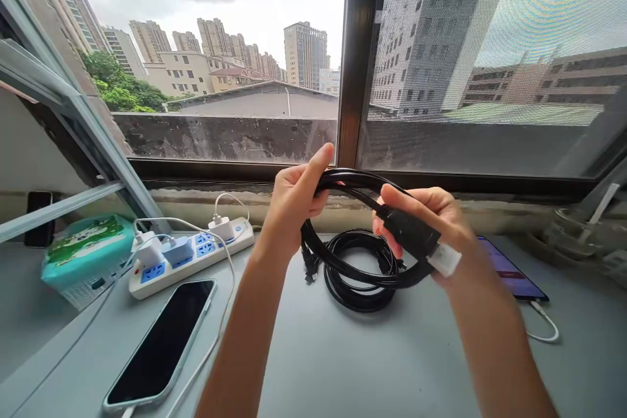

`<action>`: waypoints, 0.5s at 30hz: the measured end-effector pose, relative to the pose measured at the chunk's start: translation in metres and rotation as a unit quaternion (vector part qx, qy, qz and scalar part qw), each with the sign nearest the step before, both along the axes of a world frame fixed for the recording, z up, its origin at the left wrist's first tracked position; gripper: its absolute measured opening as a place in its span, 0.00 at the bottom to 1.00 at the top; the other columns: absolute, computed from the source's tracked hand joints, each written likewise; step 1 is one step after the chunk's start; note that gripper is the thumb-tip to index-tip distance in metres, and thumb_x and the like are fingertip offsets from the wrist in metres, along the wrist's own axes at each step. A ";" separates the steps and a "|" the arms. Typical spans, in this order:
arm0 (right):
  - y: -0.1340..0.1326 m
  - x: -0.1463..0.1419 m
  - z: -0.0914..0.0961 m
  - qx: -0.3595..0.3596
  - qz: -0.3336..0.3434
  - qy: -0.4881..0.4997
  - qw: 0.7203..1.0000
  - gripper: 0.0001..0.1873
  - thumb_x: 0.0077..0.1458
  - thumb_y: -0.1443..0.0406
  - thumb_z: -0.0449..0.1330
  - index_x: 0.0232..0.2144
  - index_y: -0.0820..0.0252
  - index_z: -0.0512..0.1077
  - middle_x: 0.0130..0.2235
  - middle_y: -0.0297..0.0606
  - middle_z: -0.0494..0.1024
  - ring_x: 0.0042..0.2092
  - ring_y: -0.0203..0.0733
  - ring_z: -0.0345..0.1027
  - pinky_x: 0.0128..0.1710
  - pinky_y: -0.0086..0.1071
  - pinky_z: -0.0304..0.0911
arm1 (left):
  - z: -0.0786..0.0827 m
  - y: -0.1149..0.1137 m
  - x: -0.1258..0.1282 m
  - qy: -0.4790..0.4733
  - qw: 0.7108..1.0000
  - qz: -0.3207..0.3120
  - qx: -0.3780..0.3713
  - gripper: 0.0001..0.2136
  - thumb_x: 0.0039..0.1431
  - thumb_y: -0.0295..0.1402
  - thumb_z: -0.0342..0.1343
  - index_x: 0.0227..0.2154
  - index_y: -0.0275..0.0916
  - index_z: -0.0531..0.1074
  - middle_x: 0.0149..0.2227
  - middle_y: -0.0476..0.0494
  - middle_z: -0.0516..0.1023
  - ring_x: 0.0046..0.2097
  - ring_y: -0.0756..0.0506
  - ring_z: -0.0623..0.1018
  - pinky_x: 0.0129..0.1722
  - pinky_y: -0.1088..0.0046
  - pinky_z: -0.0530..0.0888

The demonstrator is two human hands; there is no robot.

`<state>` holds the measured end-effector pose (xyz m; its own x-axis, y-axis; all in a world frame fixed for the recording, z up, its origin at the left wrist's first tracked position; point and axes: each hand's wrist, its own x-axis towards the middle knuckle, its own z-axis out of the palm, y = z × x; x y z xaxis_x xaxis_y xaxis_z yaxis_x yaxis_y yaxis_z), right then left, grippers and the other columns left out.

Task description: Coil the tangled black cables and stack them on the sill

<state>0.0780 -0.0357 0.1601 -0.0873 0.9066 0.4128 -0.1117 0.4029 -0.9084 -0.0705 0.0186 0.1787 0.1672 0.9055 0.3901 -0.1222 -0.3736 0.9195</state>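
My left hand point(294, 199) is closed round the top of a coiled black cable point(343, 261), lifted above the grey sill. My right hand point(431, 219) pinches the same cable's black connector point(411, 233), which ends in a white cap point(445, 259). A plug end of the cable point(309, 268) dangles under my left hand. Below and between the hands, a second black cable coil point(360, 287) lies flat on the sill.
A white power strip point(189, 258) with plugged chargers lies at left, beside a teal tissue pack point(85, 248) on a basket. A phone point(164, 343) charges at front left, another phone point(512, 271) lies behind my right wrist. The window frame point(355, 78) stands behind.
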 end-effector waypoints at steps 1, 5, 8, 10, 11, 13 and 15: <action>-0.001 0.000 0.001 -0.011 0.007 0.008 1.000 0.23 0.50 0.49 0.61 0.17 0.61 0.72 0.15 0.31 0.66 0.17 0.29 0.54 0.16 0.26 0.52 | -0.002 0.001 0.002 -0.001 1.000 0.003 -0.003 0.25 0.56 0.46 0.52 0.10 0.39 0.55 0.10 0.55 0.47 0.14 0.57 0.47 0.13 0.76 0.43; -0.003 0.006 0.004 -0.016 0.024 0.025 0.999 0.30 0.56 0.45 0.51 0.18 0.60 0.74 0.16 0.35 0.67 0.18 0.32 0.57 0.17 0.28 0.55 | -0.008 0.005 0.010 0.009 0.999 0.035 0.022 0.29 0.60 0.48 0.46 0.07 0.38 0.56 0.10 0.54 0.47 0.15 0.57 0.48 0.13 0.76 0.47; -0.004 0.016 0.007 0.020 0.051 0.000 0.998 0.30 0.55 0.44 0.49 0.22 0.59 0.76 0.22 0.39 0.71 0.21 0.35 0.61 0.17 0.29 0.58 | -0.010 0.007 0.012 0.038 0.997 0.047 0.043 0.32 0.62 0.50 0.42 0.05 0.39 0.51 0.09 0.52 0.46 0.14 0.56 0.51 0.14 0.76 0.51; -0.008 0.020 0.007 0.066 0.049 -0.043 0.996 0.28 0.54 0.43 0.51 0.31 0.58 0.78 0.32 0.40 0.75 0.24 0.36 0.66 0.19 0.29 0.61 | -0.010 0.010 0.009 0.065 0.994 0.067 0.052 0.33 0.62 0.50 0.39 0.05 0.39 0.50 0.09 0.52 0.46 0.14 0.56 0.52 0.15 0.76 0.52; -0.011 0.021 0.007 0.087 0.026 -0.072 0.993 0.26 0.55 0.44 0.52 0.38 0.55 0.78 0.38 0.40 0.76 0.26 0.36 0.68 0.21 0.30 0.63 | -0.009 0.011 0.006 0.083 0.991 0.085 0.056 0.33 0.63 0.51 0.38 0.04 0.39 0.51 0.08 0.51 0.47 0.14 0.56 0.53 0.15 0.76 0.53; -0.016 0.019 0.006 0.123 -0.053 -0.142 0.981 0.25 0.56 0.48 0.54 0.52 0.49 0.70 0.48 0.38 0.73 0.30 0.35 0.70 0.26 0.30 0.67 | -0.009 0.014 0.002 0.121 0.983 0.125 0.060 0.34 0.63 0.52 0.37 0.04 0.38 0.52 0.08 0.50 0.49 0.14 0.56 0.54 0.15 0.75 0.54; -0.019 0.014 0.004 0.158 -0.138 -0.218 0.953 0.27 0.55 0.53 0.58 0.56 0.45 0.65 0.52 0.37 0.71 0.35 0.36 0.71 0.31 0.30 0.69 | -0.009 0.015 -0.002 0.149 0.975 0.154 0.063 0.34 0.62 0.53 0.36 0.04 0.38 0.53 0.08 0.49 0.49 0.14 0.55 0.54 0.15 0.75 0.54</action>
<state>0.0918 -0.0549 0.1644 -0.0906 0.7558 0.6485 0.3989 0.6242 -0.6718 -0.0724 0.0340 0.1700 0.0175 0.8784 0.4776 0.2791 -0.4630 0.8413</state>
